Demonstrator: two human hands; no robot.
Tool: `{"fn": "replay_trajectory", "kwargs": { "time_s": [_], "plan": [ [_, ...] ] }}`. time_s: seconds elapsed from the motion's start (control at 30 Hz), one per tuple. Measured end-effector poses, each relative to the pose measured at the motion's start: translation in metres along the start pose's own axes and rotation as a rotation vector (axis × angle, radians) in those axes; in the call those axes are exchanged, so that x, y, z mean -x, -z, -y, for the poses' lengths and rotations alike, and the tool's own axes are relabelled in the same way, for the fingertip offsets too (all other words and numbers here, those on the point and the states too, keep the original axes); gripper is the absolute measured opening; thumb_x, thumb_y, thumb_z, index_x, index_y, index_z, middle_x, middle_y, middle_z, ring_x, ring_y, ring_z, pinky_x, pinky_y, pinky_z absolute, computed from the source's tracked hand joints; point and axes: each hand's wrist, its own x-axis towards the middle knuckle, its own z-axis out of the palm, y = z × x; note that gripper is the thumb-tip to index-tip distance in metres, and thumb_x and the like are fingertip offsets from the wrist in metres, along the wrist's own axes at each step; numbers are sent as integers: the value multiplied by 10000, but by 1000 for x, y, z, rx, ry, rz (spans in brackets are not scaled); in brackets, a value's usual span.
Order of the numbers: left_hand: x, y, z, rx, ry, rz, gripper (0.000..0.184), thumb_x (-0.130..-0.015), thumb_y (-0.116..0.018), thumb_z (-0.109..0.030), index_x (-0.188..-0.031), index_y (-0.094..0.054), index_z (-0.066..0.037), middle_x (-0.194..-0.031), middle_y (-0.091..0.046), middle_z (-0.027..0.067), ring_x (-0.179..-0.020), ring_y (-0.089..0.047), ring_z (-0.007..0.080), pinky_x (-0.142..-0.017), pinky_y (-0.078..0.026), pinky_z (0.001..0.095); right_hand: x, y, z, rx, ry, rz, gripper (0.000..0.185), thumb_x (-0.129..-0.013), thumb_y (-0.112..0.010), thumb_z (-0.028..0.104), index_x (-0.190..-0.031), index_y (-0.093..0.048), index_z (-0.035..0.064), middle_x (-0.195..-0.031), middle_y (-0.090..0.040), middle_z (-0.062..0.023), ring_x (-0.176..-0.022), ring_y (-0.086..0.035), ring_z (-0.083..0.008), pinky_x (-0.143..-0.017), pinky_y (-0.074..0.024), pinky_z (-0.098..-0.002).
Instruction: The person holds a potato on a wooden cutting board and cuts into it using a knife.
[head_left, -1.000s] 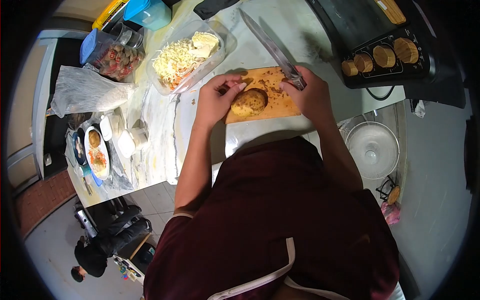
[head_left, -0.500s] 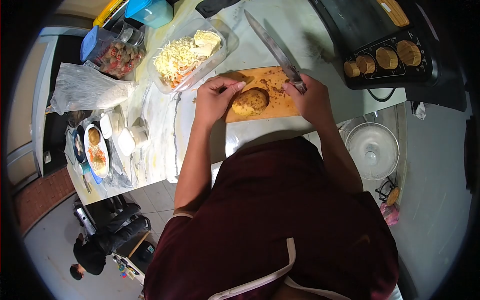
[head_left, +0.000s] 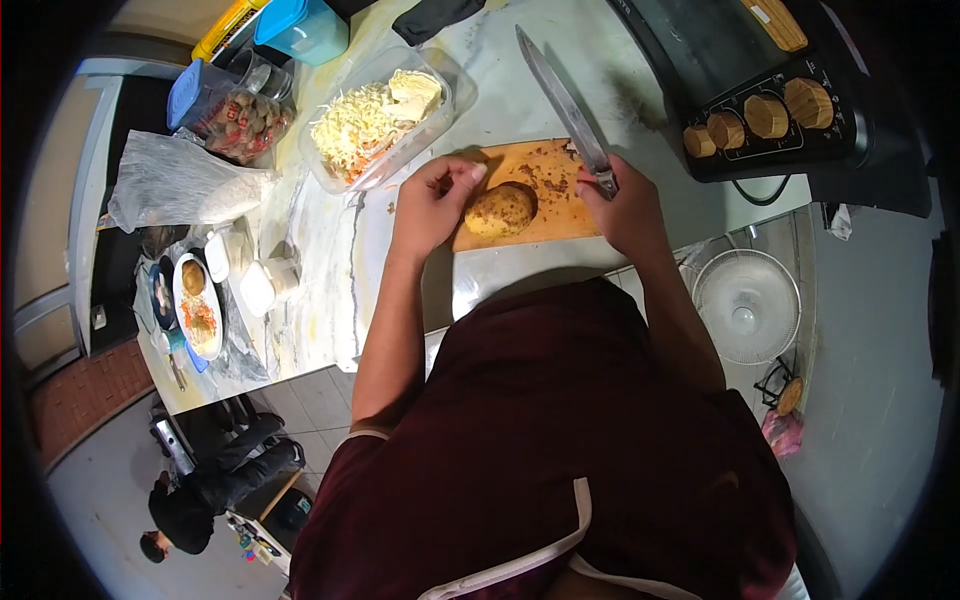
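A potato (head_left: 500,210) with brown patches on its skin lies on the wooden cutting board (head_left: 560,222), among dark scraps. My left hand (head_left: 432,200) is just left of the potato, thumb and fingertips pinched together; whatever is between them is too small to make out. In my right hand (head_left: 628,208), at the board's right edge, is a large knife (head_left: 565,105). Its blade points up and left, away from the potato, and its handle is hidden in my fingers.
A clear plastic container (head_left: 335,180) of shredded vegetables stands beyond my left hand. A black oven (head_left: 780,130) with wooden knobs is at the right. Plastic bags, tubs and an oval plate (head_left: 208,345) are on the left. Another person (head_left: 185,510) is at lower left.
The knife blade has swung slightly to the right and away from the board. My left hand has shifted a little, still pinched. The potato lies in place.
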Motion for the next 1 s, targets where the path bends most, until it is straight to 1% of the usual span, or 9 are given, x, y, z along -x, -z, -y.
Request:
{"fn": "replay_trajectory", "kwargs": {
  "time_s": [0.1, 0.17, 0.27, 0.37, 0.47, 0.6, 0.73, 0.83, 1.0],
  "plan": [
    [-2, -1, 21, 26, -209, -30, 236, -876, -731, -204, -861, -689, 29, -756, -599, 23, -687, -539, 100, -646, -456, 253, 3, 3, 2, 86, 14, 2, 351, -794, -751, 239, -984, -623, -27, -785, -674, -174, -710, -669, -307, -684, -511, -389],
    [-6, 3, 34, 27, -279, 9, 244, -885, -719, -222, -892, -712, 22, -767, -638, 39, -701, -550, 98, -641, -456, 246, 3, 9, 10, 12, -160, 86, 361, -789, -758, 246, -990, -623, -22, -800, -675, -170, -724, -672, -296, -681, -508, -385],
    [0, 9, 7, -211, -141, -16, 169, -862, -736, -130, -959, -724, 8, -822, -690, 63, -685, -569, 92, -642, -466, 243, 0, 16, 15, 94, -279, 209, 374, -787, -763, 251, -1011, -632, -18, -821, -680, -158, -736, -676, -277, -687, -514, -366],
    [0, 5, 12, -142, -296, -91, 172, -872, -725, -128, -984, -727, 3, -844, -717, 80, -672, -610, 105, -659, -492, 260, 9, 6, 7, -72, -12, -6, 367, -794, -756, 236, -1049, -642, -3, -834, -684, -143, -759, -680, -266, -708, -521, -353],
    [12, 6, 2, -36, -141, -20, 241, -921, -675, -215, -978, -725, 13, -854, -725, 82, -725, -643, 117, -712, -503, 265, 11, 13, 21, 23, -203, 94, 367, -804, -744, 212, -1095, -640, 13, -864, -693, -143, -798, -687, -263, -743, -525, -352],
    [13, 8, -11, -37, 18, -64, 287, -1000, -553, -243, -1115, -675, -10, -890, -699, 54, -859, -616, 76, -778, -486, 235, 14, 6, 12, -73, -99, -28, 366, -808, -732, 190, -1118, -630, 25, -879, -698, -139, -816, -689, -257, -755, -525, -362],
    [8, 4, 10, 122, -172, -73, 409, -1029, -467, -364, -1198, -595, -14, -889, -611, 34, -837, -558, 118, -771, -467, 265, 20, 4, 7, -46, -73, -75, 338, -832, -711, 226, -1091, -637, 22, -863, -696, -131, -792, -687, -241, -749, -523, -365],
    [14, 11, -1, 613, -42, -70, 412, -1035, -389, -444, -1016, -526, -57, -773, -477, 31, -754, -490, 163, -730, -454, 338, 26, 6, 16, -61, -119, -71, 327, -846, -697, 250, -1066, -640, 15, -847, -690, -134, -768, -680, -235, -726, -516, -361],
    [24, 35, 17, 894, -142, 68, 392, -1038, -430, -346, -780, -493, -57, -623, -418, 29, -610, -411, 135, -705, -462, 352, 36, 4, 25, -18, -167, -43, 344, -847, -697, 268, -1043, -635, -7, -816, -678, -148, -721, -662, -224, -672, -501, -351]
  ]
}}
